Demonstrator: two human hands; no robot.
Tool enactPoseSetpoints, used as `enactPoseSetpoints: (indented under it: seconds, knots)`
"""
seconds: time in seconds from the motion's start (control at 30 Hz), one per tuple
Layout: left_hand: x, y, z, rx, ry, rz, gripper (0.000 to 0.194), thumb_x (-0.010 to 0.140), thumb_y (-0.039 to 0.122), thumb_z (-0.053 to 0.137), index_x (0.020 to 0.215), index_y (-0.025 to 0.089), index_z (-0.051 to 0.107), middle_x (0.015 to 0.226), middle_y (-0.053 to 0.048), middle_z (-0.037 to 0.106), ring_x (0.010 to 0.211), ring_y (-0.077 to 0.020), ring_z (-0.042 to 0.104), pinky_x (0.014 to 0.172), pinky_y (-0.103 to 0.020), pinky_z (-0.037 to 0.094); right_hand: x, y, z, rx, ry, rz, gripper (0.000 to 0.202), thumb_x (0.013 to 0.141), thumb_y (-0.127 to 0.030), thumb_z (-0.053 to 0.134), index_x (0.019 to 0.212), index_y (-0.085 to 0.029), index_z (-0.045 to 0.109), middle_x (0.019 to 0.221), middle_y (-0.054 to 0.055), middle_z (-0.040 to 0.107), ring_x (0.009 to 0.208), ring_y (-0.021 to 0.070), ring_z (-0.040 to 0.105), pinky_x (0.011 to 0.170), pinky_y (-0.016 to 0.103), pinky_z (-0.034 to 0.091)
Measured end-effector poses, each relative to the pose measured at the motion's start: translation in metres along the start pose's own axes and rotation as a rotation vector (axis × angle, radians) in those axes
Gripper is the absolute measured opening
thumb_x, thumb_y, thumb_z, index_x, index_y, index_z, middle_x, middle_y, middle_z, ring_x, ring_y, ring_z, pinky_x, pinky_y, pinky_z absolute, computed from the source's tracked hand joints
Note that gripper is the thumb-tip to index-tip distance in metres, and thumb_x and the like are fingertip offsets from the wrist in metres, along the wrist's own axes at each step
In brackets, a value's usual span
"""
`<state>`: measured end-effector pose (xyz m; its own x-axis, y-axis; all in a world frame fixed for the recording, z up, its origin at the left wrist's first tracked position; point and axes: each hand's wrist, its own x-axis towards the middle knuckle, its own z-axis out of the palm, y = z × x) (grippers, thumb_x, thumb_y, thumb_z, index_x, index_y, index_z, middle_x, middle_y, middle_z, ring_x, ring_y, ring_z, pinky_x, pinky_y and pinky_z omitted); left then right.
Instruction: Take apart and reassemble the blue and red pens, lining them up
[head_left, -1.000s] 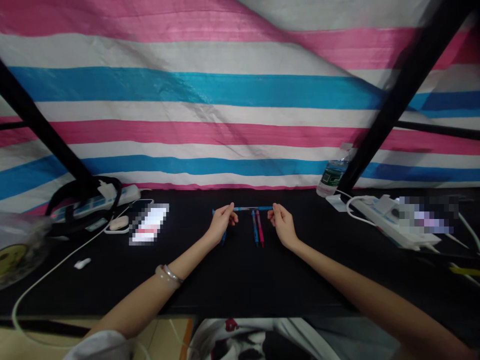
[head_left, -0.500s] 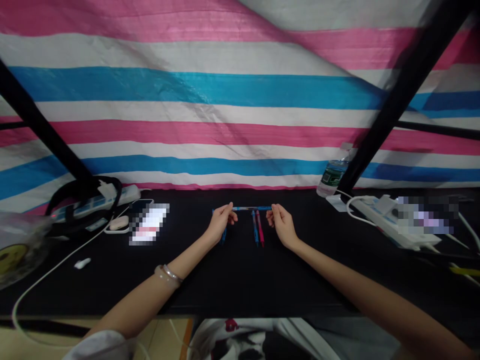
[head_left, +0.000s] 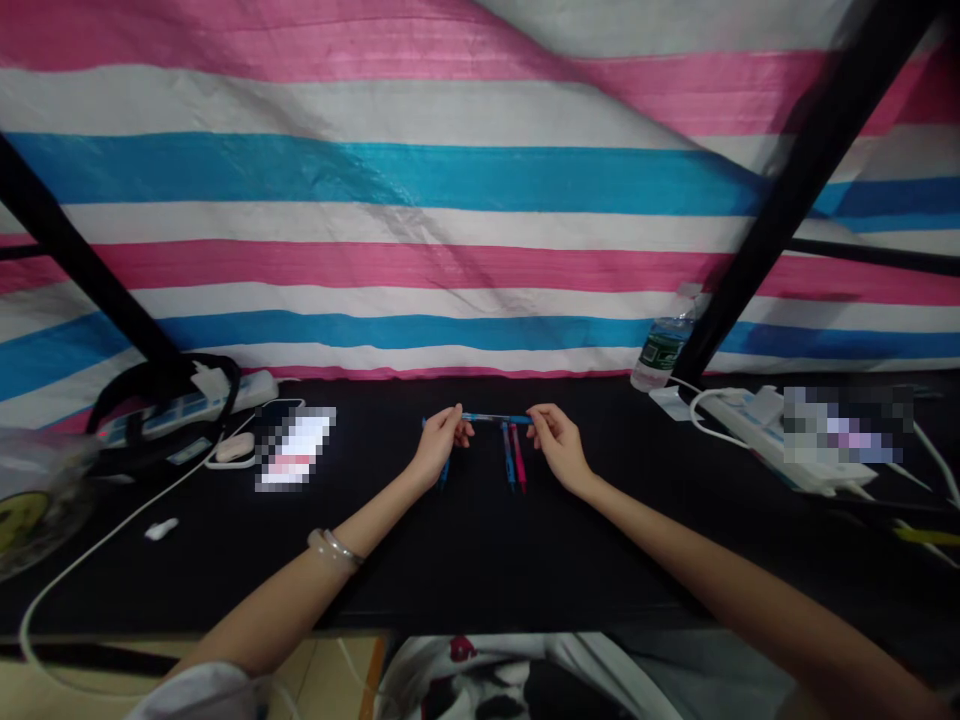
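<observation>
- Backdrop: striped sheet [head_left: 375,175] in pink, white and blue, creased, with a slight plastic sheen, hanging behind straight dark posts [head_left: 795,190].
- Work surface: black desk [head_left: 480,560], flat, smooth and matt in appearance.
- Right side of desk: clear bottle [head_left: 660,350] with a green label, upright against the sheet; white power strip [head_left: 750,430], oblong, with cables.
- Left side of desk: see-through bag [head_left: 45,500], crumpled, bearing a yellow round motif; small white earbud [head_left: 161,529].
- Left forearm: two rounded bangles [head_left: 345,550], one pale, one silvery.
- Left hand [head_left: 437,447]: thumb and forefinger closed on the left end of the held pen [head_left: 491,417]; remaining fingers curled loosely.
- Right hand [head_left: 561,448]: thumb and fingertips pinched on the pen's right end; palm hollow, other fingers bent.
- Held pen: slim, straight, level from hand to hand, blue toward both ends with a paler stretch between. It lies at the far ends of the two pens below; contact with them or the desk cannot be determined.
- Beneath: blue pen [head_left: 509,460] and pink pen [head_left: 519,460], side by side, pointing toward the person.
- Another blue pen [head_left: 444,474] shows partly behind the left hand, mostly hidden.
</observation>
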<state>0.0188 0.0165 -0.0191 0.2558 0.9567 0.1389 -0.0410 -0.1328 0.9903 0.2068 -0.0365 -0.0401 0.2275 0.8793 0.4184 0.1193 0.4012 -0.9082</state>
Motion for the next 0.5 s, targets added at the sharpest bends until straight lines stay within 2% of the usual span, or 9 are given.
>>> enactPoseSetpoints:
  seconds: [0.1, 0.2, 0.33, 0.5]
  knots:
    - [-0.0001, 0.0001, -0.0003, 0.0, 0.018, -0.005, 0.035, 0.077, 0.047, 0.05, 0.06, 0.016, 0.047, 0.06, 0.0, 0.056, 0.044, -0.0076, 0.048, 0.045, -0.021, 0.034, 0.0017, 0.0016, -0.0014, -0.084, 0.019, -0.078, 0.024, 0.081, -0.037, 0.052, 0.099, -0.021, 0.056, 0.083, 0.004, 0.06, 0.07, 0.0148, 0.056, 0.053, 0.023, 0.039]
    - [-0.001, 0.0011, -0.0003, 0.005, 0.033, -0.005, 0.033, 0.078, 0.044, 0.05, 0.062, 0.015, 0.048, 0.06, 0.0, 0.055, 0.044, -0.0074, 0.048, 0.045, -0.021, 0.034, 0.0028, 0.0038, -0.0029, -0.195, 0.007, -0.158, 0.027, 0.081, -0.032, 0.052, 0.104, -0.021, 0.058, 0.098, 0.008, 0.059, 0.081, 0.0175, 0.056, 0.053, 0.024, 0.039]
    - [-0.0012, 0.0011, -0.0002, 0.015, 0.046, 0.004, 0.032, 0.079, 0.043, 0.05, 0.062, 0.015, 0.048, 0.06, 0.0, 0.055, 0.044, -0.0071, 0.049, 0.045, -0.02, 0.034, 0.005, 0.0078, -0.0052, -0.314, -0.007, -0.191, 0.025, 0.084, -0.031, 0.048, 0.103, -0.022, 0.061, 0.097, 0.008, 0.06, 0.087, 0.0197, 0.055, 0.061, 0.028, 0.042]
    - [0.0004, -0.0014, -0.001, 0.005, 0.072, 0.005, 0.034, 0.077, 0.044, 0.051, 0.061, 0.016, 0.046, 0.062, 0.0, 0.056, 0.043, -0.007, 0.049, 0.044, -0.021, 0.033, 0.0052, 0.0067, -0.0061, -0.421, -0.108, -0.252, 0.021, 0.087, -0.027, 0.044, 0.092, -0.023, 0.064, 0.087, 0.006, 0.062, 0.086, 0.0201, 0.054, 0.073, 0.033, 0.042]
